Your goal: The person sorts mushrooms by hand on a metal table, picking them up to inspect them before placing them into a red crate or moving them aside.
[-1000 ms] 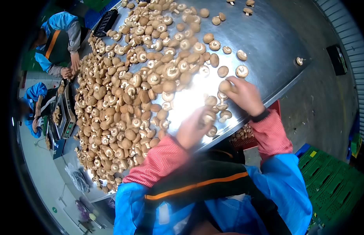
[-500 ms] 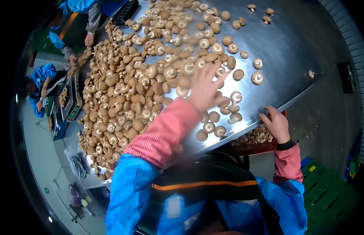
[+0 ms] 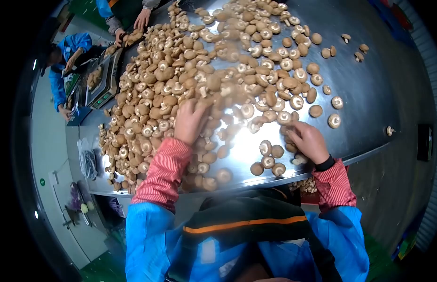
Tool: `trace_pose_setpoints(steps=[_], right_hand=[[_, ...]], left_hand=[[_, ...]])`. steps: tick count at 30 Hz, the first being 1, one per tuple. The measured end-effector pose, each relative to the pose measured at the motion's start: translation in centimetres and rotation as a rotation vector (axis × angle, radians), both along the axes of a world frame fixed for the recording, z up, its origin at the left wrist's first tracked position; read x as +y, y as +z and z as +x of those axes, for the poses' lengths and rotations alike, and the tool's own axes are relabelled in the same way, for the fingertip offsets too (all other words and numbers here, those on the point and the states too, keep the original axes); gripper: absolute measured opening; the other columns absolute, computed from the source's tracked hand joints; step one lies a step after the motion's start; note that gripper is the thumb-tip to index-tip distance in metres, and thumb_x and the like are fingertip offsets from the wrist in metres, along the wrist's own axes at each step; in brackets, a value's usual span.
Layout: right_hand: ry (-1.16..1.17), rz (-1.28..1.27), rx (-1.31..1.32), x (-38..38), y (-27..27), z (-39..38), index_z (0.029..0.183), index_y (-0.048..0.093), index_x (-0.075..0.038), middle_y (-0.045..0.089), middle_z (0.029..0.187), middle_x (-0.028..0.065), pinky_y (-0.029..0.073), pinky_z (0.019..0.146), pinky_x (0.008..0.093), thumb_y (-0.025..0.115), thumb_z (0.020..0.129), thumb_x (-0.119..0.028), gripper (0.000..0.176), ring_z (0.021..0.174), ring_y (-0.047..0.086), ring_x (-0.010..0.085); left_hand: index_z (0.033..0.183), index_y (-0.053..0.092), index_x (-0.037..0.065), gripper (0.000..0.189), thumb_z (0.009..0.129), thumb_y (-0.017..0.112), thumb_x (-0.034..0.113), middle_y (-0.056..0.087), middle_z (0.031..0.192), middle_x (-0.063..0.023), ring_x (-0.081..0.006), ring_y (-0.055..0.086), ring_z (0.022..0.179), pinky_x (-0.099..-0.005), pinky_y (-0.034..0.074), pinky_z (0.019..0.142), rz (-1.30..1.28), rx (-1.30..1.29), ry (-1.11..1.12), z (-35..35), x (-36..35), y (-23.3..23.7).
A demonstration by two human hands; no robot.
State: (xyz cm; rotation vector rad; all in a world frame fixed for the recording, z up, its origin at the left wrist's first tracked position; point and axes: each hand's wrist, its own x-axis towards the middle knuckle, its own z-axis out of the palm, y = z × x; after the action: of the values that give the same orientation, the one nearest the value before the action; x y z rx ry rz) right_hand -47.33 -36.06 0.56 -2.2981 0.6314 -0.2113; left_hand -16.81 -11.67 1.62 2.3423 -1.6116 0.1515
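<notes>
A large pile of brown mushrooms (image 3: 181,80) covers a shiny steel table (image 3: 364,80). My left hand (image 3: 190,120) lies on the near edge of the pile, fingers spread over several mushrooms and blurred by motion. My right hand (image 3: 308,141) is near the table's front edge, fingers curled around a mushroom at the edge of a small loose group (image 3: 268,162). Both sleeves are red-striped under blue oversleeves.
A red crate (image 3: 308,185) holding mushrooms sits below the table edge, under my right arm. A scale (image 3: 103,80) stands at the table's left end. Other people in blue (image 3: 68,51) work at the far left and top. A plastic bag (image 3: 87,157) hangs at the left.
My left hand has pulled back from the right of the pile to its near edge. My right hand has come up from the crate below the edge onto the table.
</notes>
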Motion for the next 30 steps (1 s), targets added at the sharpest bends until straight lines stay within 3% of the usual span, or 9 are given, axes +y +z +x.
trace_pose_setpoints(steps=[5,10,11,14,19,21,26,29,30], right_hand=[[-0.013,-0.287,-0.181,-2.0,-0.9,8.9,0.121,0.061,0.0,0.065,0.101,0.0196,0.052,0.075,0.0428,0.072,0.09,-0.028,0.043,0.088,0.065,0.0369],[-0.151,-0.638,0.16,-0.5,-3.4,18.5,0.128,0.064,-0.019,0.059,0.118,0.0192,0.042,0.096,0.0583,0.069,0.083,-0.056,0.058,0.113,0.055,0.0404],[-0.097,-0.533,0.128,1.1,-3.8,18.9,0.128,0.064,-0.019,0.057,0.124,0.0185,0.039,0.099,0.0626,0.069,0.083,-0.055,0.058,0.119,0.052,0.0402],[0.066,-0.859,0.272,6.5,-4.6,17.9,0.132,0.061,-0.019,0.056,0.128,0.0153,0.036,0.103,0.0659,0.069,0.082,-0.054,0.062,0.127,0.049,0.0381],[0.373,-0.378,0.124,16.1,-3.8,13.5,0.139,0.057,-0.022,0.057,0.11,0.0114,0.041,0.089,0.0624,0.073,0.083,-0.046,0.063,0.111,0.055,0.0307],[0.404,-0.384,0.13,18.3,-3.5,11.8,0.14,0.056,-0.023,0.056,0.105,0.0116,0.043,0.082,0.0577,0.073,0.084,-0.044,0.063,0.102,0.056,0.0299],[0.393,-0.05,-0.012,15.6,-1.8,10.2,0.147,0.052,-0.021,0.056,0.095,0.0166,0.047,0.07,0.0485,0.072,0.085,-0.028,0.065,0.084,0.059,0.0343],[0.046,-0.463,-0.084,7.8,-0.1,11.8,0.099,0.063,-0.009,0.059,0.094,0.0176,0.051,0.069,0.0422,0.062,0.081,-0.009,0.018,0.086,0.063,0.0352],[-0.002,-0.518,-0.044,4.9,0.8,12.2,0.101,0.064,-0.01,0.059,0.095,0.0155,0.051,0.07,0.0425,0.06,0.081,-0.006,0.021,0.087,0.062,0.0342]], left_hand=[[0.123,0.065,0.014,0.043,0.081,0.075,0.013,0.053,0.117,-0.0189,-0.04,0.057,0.107,-0.045,0.05,0.089,-0.068,0.24,0.187,-3.8,4.9,1.5],[0.12,0.066,0.005,0.044,0.077,0.076,0.003,0.052,0.123,-0.017,-0.0338,0.056,0.115,-0.0398,0.049,0.097,-0.257,0.377,0.353,-6.3,10.1,2.4],[0.12,0.066,0.006,0.044,0.077,0.076,0.002,0.053,0.122,-0.0169,-0.0339,0.056,0.115,-0.0401,0.048,0.098,-0.283,0.384,0.381,-6.2,10.8,2.3],[0.119,0.066,0.006,0.044,0.077,0.076,0.0,0.054,0.12,-0.0158,-0.0335,0.055,0.115,-0.0412,0.046,0.099,-0.333,0.457,0.465,-6.9,12.4,2.1],[0.118,0.063,0.003,0.042,0.078,0.073,-0.001,0.055,0.116,-0.0122,-0.0282,0.055,0.109,-0.0372,0.044,0.097,-0.349,0.458,0.442,-7.5,12.7,1.8],[0.118,0.063,0.003,0.042,0.078,0.073,-0.001,0.056,0.116,-0.0124,-0.0285,0.055,0.11,-0.0373,0.043,0.098,-0.342,0.477,0.427,-7.7,12.7,2.3],[0.122,0.064,0.004,0.045,0.078,0.072,-0.002,0.054,0.12,-0.0145,-0.031,0.055,0.114,-0.0391,0.045,0.1,-0.345,0.524,0.418,-7.7,13.2,2.3],[0.124,0.063,0.003,0.043,0.082,0.07,0.0,0.055,0.124,-0.0143,-0.0289,0.054,0.118,-0.0374,0.044,0.102,-0.38,0.638,0.463,-8.2,13.6,1.9],[0.124,0.062,0.003,0.041,0.084,0.069,0.0,0.056,0.125,-0.0141,-0.0279,0.054,0.119,-0.0367,0.044,0.103,-0.396,0.682,0.487,-8.3,13.8,1.8]])
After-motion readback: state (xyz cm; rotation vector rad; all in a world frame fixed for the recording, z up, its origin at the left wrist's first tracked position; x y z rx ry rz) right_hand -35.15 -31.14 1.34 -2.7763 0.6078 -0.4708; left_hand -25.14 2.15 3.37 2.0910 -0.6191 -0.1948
